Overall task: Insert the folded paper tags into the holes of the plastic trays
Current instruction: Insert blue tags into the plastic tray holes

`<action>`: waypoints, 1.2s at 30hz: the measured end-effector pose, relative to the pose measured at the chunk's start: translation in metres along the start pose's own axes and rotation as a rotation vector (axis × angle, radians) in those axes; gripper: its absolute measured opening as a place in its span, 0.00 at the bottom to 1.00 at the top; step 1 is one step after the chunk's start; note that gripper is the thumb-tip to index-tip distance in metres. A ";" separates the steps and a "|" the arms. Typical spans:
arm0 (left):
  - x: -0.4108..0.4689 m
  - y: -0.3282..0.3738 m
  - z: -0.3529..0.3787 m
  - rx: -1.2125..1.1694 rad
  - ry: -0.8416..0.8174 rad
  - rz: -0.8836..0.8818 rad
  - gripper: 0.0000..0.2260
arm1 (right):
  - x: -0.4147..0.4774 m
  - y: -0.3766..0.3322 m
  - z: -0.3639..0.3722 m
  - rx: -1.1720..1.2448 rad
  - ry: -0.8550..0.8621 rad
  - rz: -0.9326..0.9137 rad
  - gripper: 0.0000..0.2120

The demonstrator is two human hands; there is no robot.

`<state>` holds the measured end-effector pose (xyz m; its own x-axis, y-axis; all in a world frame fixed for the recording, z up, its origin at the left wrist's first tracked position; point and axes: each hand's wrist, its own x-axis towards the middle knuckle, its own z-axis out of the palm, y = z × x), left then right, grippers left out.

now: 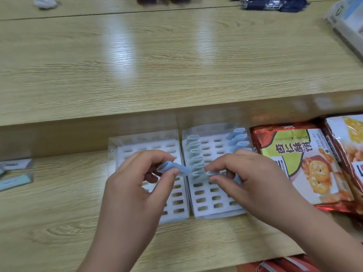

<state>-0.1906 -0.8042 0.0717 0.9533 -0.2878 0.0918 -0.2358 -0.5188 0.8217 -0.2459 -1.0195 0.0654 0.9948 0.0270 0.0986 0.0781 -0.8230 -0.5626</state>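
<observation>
White plastic, 2 trays side by side on the pale wood surface (59,222), edges touching or nearly so. On the left, the left tray (135,148) shows rows of oval holes, approx 4 across. Beside it the right tray (214,193) carries 2 columns of pale blue folded paper loops standing in holes. Its left column (193,152) has approx 6 loops, but blur stops an exact count. Its right column (238,138) shows 3 or 4, the rest hidden behind the right hand (251,179).

Over the left tray hovers the left hand (137,185), thumb & forefinger pinching 1 folded tag (170,168), other fingers curled under. The right hand is over the right tray, thumb & forefinger pinching 1 second tag (213,172) at the near end of the left column; can't tell if it sits in a hole.

Right of the trays lie 2 snack packets (298,163), red & yellow, the closer one against the right tray's edge. At far left on the surface are 2 flat grey-blue slips (13,181), poss. a 3rd cut off by the frame. Beyond is a higher wood ledge (176,55) w/ dark blurred items (273,3) at its far edge.
</observation>
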 end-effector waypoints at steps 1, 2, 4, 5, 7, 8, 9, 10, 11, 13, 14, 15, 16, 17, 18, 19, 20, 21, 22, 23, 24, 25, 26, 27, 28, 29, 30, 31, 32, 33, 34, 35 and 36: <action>-0.001 0.000 0.000 -0.006 0.001 -0.003 0.09 | -0.001 -0.001 0.001 -0.008 0.001 0.003 0.06; -0.002 0.000 0.000 -0.015 0.000 -0.007 0.09 | -0.002 -0.002 0.002 -0.023 0.005 0.000 0.06; -0.005 0.000 -0.001 -0.028 -0.004 -0.013 0.09 | -0.004 -0.002 0.003 -0.085 0.027 -0.036 0.05; -0.005 0.001 -0.002 -0.030 -0.005 -0.011 0.10 | -0.005 -0.002 0.002 -0.127 0.035 -0.060 0.05; -0.007 0.002 -0.003 -0.028 -0.004 0.003 0.10 | -0.007 -0.003 0.003 -0.181 0.034 -0.088 0.06; -0.008 0.002 -0.004 -0.029 0.000 0.006 0.10 | -0.008 -0.003 0.005 -0.193 0.033 -0.096 0.07; -0.008 0.003 -0.005 -0.034 0.004 0.008 0.10 | -0.009 -0.004 0.007 -0.206 0.032 -0.099 0.06; -0.009 0.004 -0.005 -0.036 0.008 0.012 0.09 | -0.010 -0.004 0.011 -0.230 0.039 -0.102 0.05; -0.009 0.004 -0.005 -0.033 0.012 0.017 0.09 | -0.010 -0.004 0.016 -0.261 0.048 -0.097 0.05; -0.009 0.006 -0.004 -0.028 0.020 0.034 0.11 | -0.011 -0.003 0.024 -0.306 0.076 -0.076 0.08; -0.009 0.007 -0.003 -0.038 0.025 0.039 0.12 | -0.011 -0.002 0.027 -0.321 0.092 -0.068 0.09; -0.009 0.009 -0.001 -0.058 0.031 0.036 0.13 | -0.011 -0.002 0.030 -0.336 0.103 -0.069 0.09; -0.009 0.010 0.000 -0.085 0.038 0.023 0.14 | -0.011 -0.003 0.032 -0.354 0.108 -0.078 0.09; -0.009 0.011 0.002 -0.112 0.046 0.008 0.16 | -0.011 -0.005 0.033 -0.375 0.105 -0.088 0.09; -0.009 0.012 0.004 -0.131 0.055 0.002 0.18 | -0.011 -0.006 0.033 -0.393 0.101 -0.100 0.08; -0.009 0.013 0.006 -0.136 0.064 0.005 0.19 | -0.011 -0.008 0.032 -0.404 0.096 -0.107 0.09; -0.009 0.014 0.007 -0.132 0.075 0.008 0.18 | -0.011 -0.009 0.031 -0.406 0.088 -0.121 0.10; -0.009 0.015 0.007 -0.123 0.084 0.013 0.17 | -0.011 -0.009 0.029 -0.399 0.080 -0.132 0.11; -0.008 0.016 0.006 -0.107 0.092 0.024 0.15 | -0.012 -0.009 0.026 -0.385 0.081 -0.138 0.11; -0.007 0.017 0.006 -0.086 0.100 0.045 0.14 | -0.013 -0.009 0.021 -0.369 0.085 -0.132 0.10; -0.006 0.018 0.006 -0.068 0.107 0.066 0.14 | -0.014 -0.009 0.014 -0.348 0.098 -0.112 0.10; -0.005 0.019 0.007 -0.064 0.108 0.079 0.14 | -0.014 -0.009 0.006 -0.310 0.120 -0.077 0.14; -0.003 0.021 0.010 -0.069 0.105 0.088 0.12 | -0.013 -0.010 -0.002 -0.244 0.158 -0.046 0.17; 0.000 0.024 0.014 -0.073 0.100 0.108 0.10 | -0.011 -0.011 -0.008 -0.146 0.187 -0.025 0.18; 0.003 0.027 0.019 -0.075 0.096 0.145 0.08 | -0.008 -0.011 -0.012 -0.023 0.192 -0.022 0.18; 0.007 0.031 0.025 -0.083 0.087 0.187 0.08 | -0.002 -0.011 -0.015 0.082 0.181 -0.035 0.18; 0.009 0.034 0.030 -0.090 0.078 0.224 0.07 | 0.003 -0.011 -0.015 0.140 0.174 -0.063 0.18; 0.012 0.037 0.035 -0.095 0.070 0.249 0.06 | 0.009 -0.010 -0.015 0.140 0.181 -0.092 0.18; 0.016 0.038 0.038 -0.101 0.061 0.262 0.06 | 0.014 -0.007 -0.015 0.118 0.204 -0.109 0.17; 0.018 0.038 0.040 -0.112 0.044 0.258 0.08 | 0.018 -0.003 -0.017 0.087 0.233 -0.112 0.17; 0.021 0.038 0.041 -0.124 0.011 0.229 0.09 | 0.020 0.003 -0.019 0.058 0.257 -0.111 0.16; 0.022 0.036 0.042 -0.115 -0.037 0.193 0.10 | 0.022 0.010 -0.021 0.037 0.279 -0.108 0.15; 0.023 0.032 0.042 -0.062 -0.084 0.166 0.11 | 0.023 0.017 -0.023 0.032 0.300 -0.088 0.14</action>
<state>-0.1844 -0.8613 0.0764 0.8828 -0.4325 0.1835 -0.3734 -0.4089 0.8327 -0.2229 -1.0456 0.0766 0.9205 -0.0749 0.3834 0.1704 -0.8063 -0.5665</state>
